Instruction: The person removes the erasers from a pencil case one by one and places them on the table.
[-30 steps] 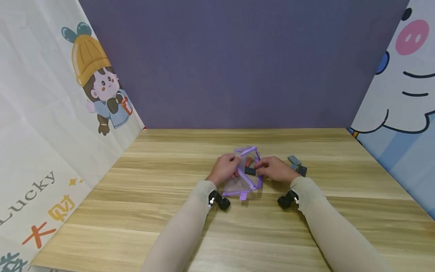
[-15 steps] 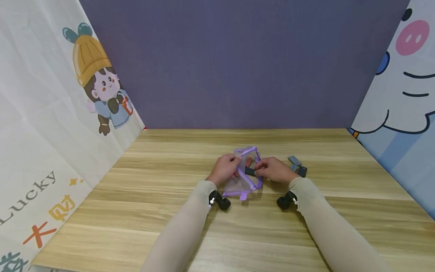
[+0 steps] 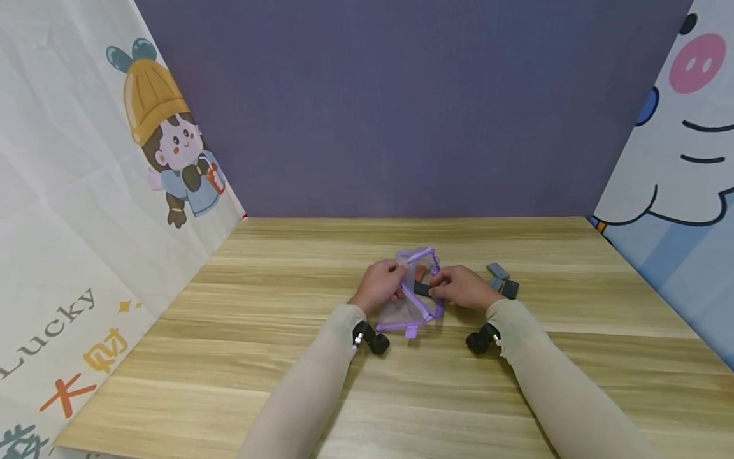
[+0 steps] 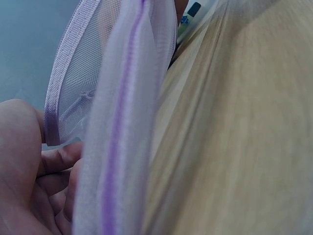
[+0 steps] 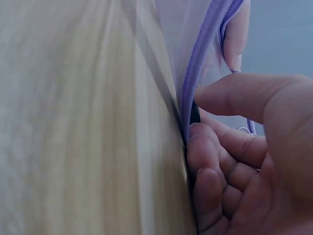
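Observation:
A see-through mesh zip pouch [image 3: 395, 313] with purple trim lies on the table, its mouth spread towards the right. My left hand [image 3: 377, 285] pinches the upper edge of that mouth; in the left wrist view the pale zipper band [image 4: 122, 127] runs past the fingers. At the opening my right hand [image 3: 464, 287] pinches a small black block [image 3: 421, 289] between thumb and fingers. Only a dark sliver of the block [image 5: 195, 113] shows in the right wrist view, beside the purple zipper edge [image 5: 198, 58]. An orange piece [image 3: 420, 274] shows within the pouch's mouth.
Just right of my right hand lie a grey block [image 3: 497, 271], a blue-grey piece [image 3: 496, 282] and a black block [image 3: 510, 290]. The wooden table [image 3: 275, 268] ends at a dark upright panel [image 3: 367, 115], with printed cloths at both sides.
My right hand has edged very slightly left over the black block. My left hand and the pouch have stayed in place.

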Motion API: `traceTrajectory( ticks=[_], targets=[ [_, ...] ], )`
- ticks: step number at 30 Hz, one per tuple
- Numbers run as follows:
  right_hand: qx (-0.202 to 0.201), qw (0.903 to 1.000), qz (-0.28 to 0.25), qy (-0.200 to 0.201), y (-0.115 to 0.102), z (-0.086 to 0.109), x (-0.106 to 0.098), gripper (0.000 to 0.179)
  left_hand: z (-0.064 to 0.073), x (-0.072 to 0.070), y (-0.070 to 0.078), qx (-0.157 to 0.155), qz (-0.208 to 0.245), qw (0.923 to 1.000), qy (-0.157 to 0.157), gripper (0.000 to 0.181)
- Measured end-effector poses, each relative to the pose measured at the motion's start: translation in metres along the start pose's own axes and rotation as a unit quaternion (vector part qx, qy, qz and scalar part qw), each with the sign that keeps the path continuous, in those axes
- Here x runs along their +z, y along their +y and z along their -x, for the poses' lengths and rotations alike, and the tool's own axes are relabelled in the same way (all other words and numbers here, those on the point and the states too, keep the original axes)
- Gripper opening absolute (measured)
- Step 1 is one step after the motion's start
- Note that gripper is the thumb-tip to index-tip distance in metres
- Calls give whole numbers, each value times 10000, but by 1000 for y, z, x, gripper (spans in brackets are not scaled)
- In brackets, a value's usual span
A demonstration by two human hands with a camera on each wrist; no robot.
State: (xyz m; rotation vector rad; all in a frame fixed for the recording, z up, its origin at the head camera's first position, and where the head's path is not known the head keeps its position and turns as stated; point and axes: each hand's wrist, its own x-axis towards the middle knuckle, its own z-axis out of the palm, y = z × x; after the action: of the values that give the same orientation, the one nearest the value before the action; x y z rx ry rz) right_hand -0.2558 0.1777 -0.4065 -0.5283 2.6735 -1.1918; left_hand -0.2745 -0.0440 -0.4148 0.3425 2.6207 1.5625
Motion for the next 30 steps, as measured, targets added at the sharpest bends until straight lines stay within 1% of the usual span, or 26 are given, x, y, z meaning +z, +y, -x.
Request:
traceTrajectory(
  ticks=[6, 13, 18, 25, 30],
  targets=[
    [26, 10000, -13, -35, -2, 0, 0, 25, -1, 0, -1, -2, 7, 10000, 32, 28],
    [35, 10000, -81, -24, -2, 2, 1, 20, -1, 0, -1, -27, -48, 10000, 38, 29],
    [-94, 9998, -169, -20, -1, 3, 0, 18, 0, 0, -2, -53, -62, 10000, 11, 28],
    [-242, 9995, -195, 2, 0, 3, -1, 13, -1, 0, -2, -15, 5, 10000, 8, 28],
    [-304, 9991, -277, -69, 1, 4, -1, 17, -1, 0, -1, 9, -60, 10000, 50, 26]
  ],
)
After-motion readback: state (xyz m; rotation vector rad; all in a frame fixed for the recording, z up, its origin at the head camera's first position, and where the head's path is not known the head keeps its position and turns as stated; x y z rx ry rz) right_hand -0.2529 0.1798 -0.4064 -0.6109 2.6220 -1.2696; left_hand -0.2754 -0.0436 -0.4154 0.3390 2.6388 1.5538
